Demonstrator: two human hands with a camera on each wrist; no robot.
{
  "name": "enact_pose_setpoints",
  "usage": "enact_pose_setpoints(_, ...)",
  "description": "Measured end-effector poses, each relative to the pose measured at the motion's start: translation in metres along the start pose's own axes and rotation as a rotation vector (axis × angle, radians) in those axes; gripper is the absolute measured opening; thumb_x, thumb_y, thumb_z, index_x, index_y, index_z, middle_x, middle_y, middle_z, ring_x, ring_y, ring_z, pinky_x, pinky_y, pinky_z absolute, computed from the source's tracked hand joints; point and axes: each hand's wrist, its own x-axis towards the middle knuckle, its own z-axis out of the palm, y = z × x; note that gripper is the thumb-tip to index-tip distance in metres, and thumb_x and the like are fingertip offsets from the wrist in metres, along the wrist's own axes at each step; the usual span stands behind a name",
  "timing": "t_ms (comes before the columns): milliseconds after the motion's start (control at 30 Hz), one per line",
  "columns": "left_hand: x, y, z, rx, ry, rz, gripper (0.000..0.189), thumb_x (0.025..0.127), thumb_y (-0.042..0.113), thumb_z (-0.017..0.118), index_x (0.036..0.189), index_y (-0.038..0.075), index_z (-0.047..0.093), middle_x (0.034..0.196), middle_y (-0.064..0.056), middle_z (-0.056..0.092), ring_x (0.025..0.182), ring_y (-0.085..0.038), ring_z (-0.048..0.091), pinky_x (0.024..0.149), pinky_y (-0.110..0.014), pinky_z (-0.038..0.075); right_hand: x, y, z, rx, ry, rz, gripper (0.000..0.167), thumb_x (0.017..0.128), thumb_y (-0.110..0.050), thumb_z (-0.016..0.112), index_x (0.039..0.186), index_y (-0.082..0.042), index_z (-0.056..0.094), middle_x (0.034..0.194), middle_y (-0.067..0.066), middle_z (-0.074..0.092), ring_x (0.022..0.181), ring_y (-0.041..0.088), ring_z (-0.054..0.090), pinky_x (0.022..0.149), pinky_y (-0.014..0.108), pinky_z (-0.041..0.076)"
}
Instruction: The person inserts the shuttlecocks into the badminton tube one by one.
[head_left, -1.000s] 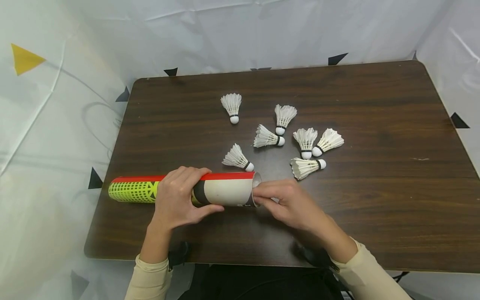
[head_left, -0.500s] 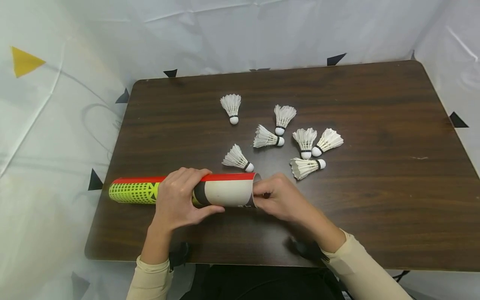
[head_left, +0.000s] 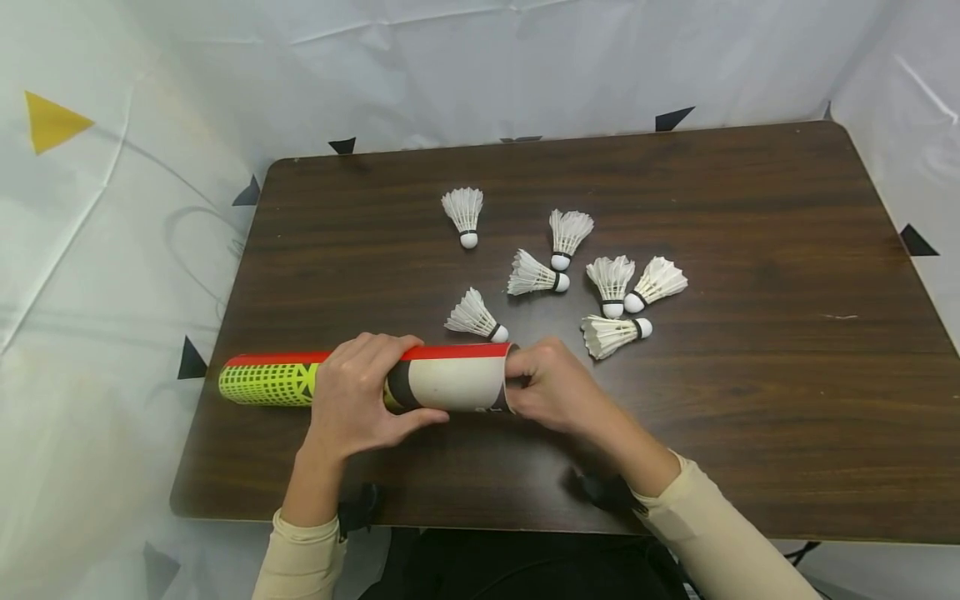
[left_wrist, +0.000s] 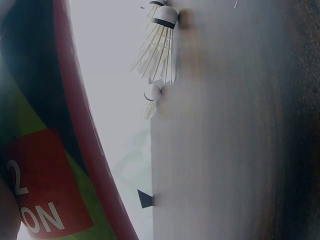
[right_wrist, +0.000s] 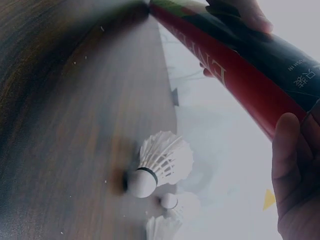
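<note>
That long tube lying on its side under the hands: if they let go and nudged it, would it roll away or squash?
The tube is round and lies flat on the table, so it would probably roll. It looks like stiff card, and the left hand wrapped round it leaves no visible dent. The right hand grips its end.

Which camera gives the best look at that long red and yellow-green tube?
The head view: the long red and yellow-green cardboard tube shows end to end. The left wrist view shows only a printed patch; the right wrist view, a slanted red stretch.
</note>
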Motion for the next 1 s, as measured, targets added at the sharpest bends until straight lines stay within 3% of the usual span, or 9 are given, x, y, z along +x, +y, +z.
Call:
enact_pose_setpoints(333, 0.000, 0.000, 0.000, 0.005, 0.000, 0.006, 0.078, 0.059, 0.074, 0.075, 0.110, 0.014, 0.069, 0.092, 0.000, 0.069, 0.078, -0.019, 0.061, 0.069, -0.040, 0.051, -0.002, 0.001, -0.004, 0.012, -0.030, -0.051, 0.016, 0.073, 0.004, 0.071, 0.078, -0.011, 0.077, 0.068, -0.007, 0.068, 0.057, 0.001, 0.046, 0.053, 0.023, 0.044)
enact_pose_setpoints(667, 0.000, 0.000, 0.001, 0.003, 0.003, 0.005, 0.078, 0.051, 0.064, 0.085, 0.110, 0.014, 0.069, 0.092, 0.000, 0.069, 0.078, -0.020, 0.062, 0.068, -0.040, 0.051, -0.004, 0.002, -0.006, 0.027, -0.038, -0.120, 0.017, 0.074, 0.007, 0.070, 0.078, -0.009, 0.076, 0.069, -0.005, 0.067, 0.055, 0.005, 0.047, 0.051, 0.025, 0.044)
enact_pose_setpoints(833, 0.000, 0.000, 0.001, 0.004, -0.005, -0.002, 0.078, 0.053, 0.065, 0.083, 0.110, 0.015, 0.069, 0.093, 0.000, 0.069, 0.079, -0.019, 0.061, 0.069, -0.040, 0.051, -0.007, 0.000, -0.010, 0.027, -0.052, -0.117, 0.018, 0.075, 0.007, 0.072, 0.082, -0.009, 0.076, 0.073, -0.005, 0.067, 0.056, 0.012, 0.050, 0.053, 0.027, 0.045)
enact_pose_setpoints(1000, 0.000, 0.000, 0.000, 0.010, -0.013, -0.006, 0.077, 0.059, 0.072, 0.076, 0.111, 0.015, 0.069, 0.093, 0.000, 0.069, 0.079, -0.019, 0.061, 0.069, -0.039, 0.051, -0.011, -0.003, -0.019, 0.049, -0.080, -0.088, 0.018, 0.079, 0.005, 0.075, 0.090, -0.009, 0.075, 0.083, -0.005, 0.070, 0.066, 0.004, 0.056, 0.058, 0.028, 0.050)
